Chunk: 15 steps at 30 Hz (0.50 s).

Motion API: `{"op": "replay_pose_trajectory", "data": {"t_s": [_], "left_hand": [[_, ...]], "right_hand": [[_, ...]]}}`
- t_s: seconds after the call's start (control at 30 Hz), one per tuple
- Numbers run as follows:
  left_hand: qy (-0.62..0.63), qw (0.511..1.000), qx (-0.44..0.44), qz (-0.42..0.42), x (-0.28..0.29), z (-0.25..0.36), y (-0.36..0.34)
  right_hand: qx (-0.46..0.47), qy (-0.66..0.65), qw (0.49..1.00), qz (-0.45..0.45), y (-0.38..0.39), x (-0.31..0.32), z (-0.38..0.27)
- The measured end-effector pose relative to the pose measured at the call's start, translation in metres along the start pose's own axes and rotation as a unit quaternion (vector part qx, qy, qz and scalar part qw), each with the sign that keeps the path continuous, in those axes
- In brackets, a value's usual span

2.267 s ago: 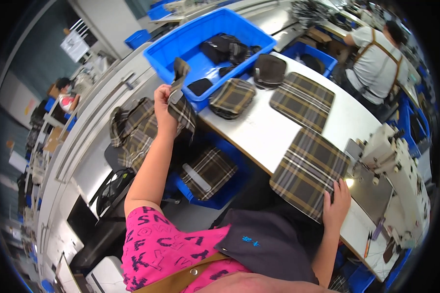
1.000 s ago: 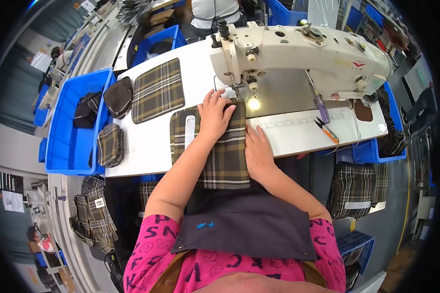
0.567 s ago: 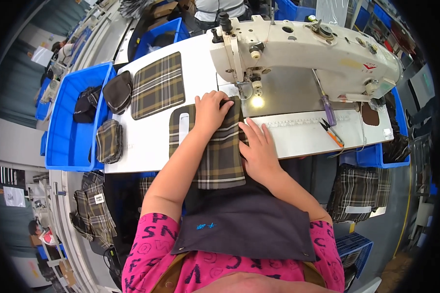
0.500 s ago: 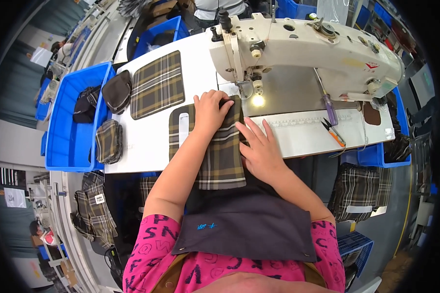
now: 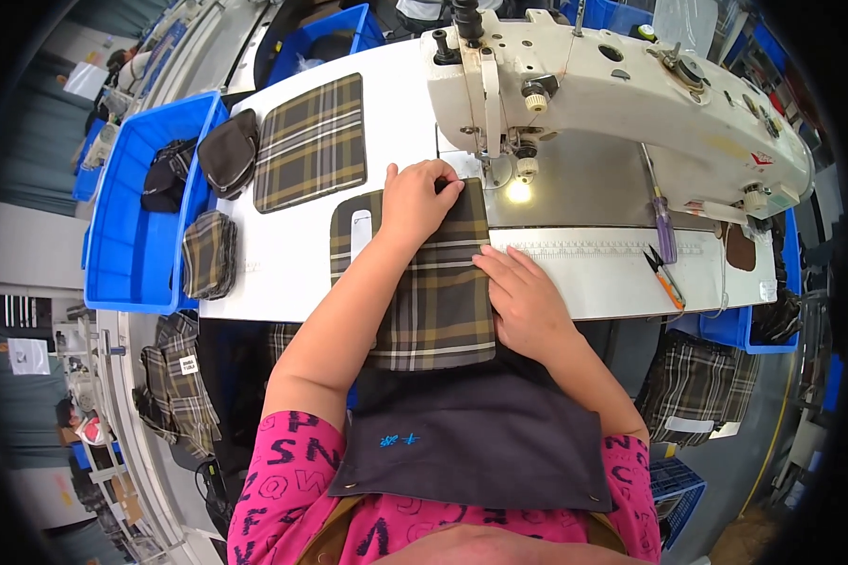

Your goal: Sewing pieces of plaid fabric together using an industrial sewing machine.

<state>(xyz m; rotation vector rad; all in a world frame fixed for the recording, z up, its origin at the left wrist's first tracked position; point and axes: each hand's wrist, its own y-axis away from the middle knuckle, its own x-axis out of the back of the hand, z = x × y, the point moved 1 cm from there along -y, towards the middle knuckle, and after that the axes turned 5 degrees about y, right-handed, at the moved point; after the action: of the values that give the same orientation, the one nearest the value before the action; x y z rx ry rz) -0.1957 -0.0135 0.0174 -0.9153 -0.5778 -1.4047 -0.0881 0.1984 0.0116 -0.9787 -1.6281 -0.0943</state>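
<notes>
- One plaid cloth [image 5: 433, 325] lies on the white desk [image 5: 273, 292] between two hands, its lower edge past the desk's near edge, its upper right corner near the needle area; I cannot tell its layers.
- Clock directions run from this cloth; one white strip [image 5: 361, 234] shows at its ten o'clock.
- The left hand [image 5: 416, 200], at twelve, is bent over the upper part, thumb and forefinger close together; whether they pinch the cloth, I cannot tell.
- The right hand [image 5: 530, 294], at three, rests with fingers extended, fingertips on the right edge.
- One sewing machine [image 5: 631, 104] stands between one and two, one lamp glow beneath.
- One flat plaid panel [image 5: 311, 146] lies at eleven.
- One dark rounded piece [image 5: 226, 155] sits at ten, one plaid stack [image 5: 209, 254] at nine, both beside one blue bin [image 5: 137, 254].
- Toward three: one purple-handled screwdriver [image 5: 664, 234], one orange pair of snips [image 5: 667, 282], one brown patch [image 5: 740, 247].
</notes>
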Motion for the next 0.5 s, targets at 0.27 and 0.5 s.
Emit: {"op": "replay_pose_trajectory", "data": {"t_s": [0.27, 0.5], "left_hand": [[0.022, 1.000, 0.008, 0.008, -0.004, -0.001, -0.002], [-0.035, 0.981, -0.141, 0.125, -0.013, 0.004, 0.002]], "right_hand": [[-0.008, -0.005, 1.000, -0.008, 0.000, 0.002, 0.001], [-0.010, -0.006, 1.000, -0.014, -0.001, 0.001, 0.000]]}}
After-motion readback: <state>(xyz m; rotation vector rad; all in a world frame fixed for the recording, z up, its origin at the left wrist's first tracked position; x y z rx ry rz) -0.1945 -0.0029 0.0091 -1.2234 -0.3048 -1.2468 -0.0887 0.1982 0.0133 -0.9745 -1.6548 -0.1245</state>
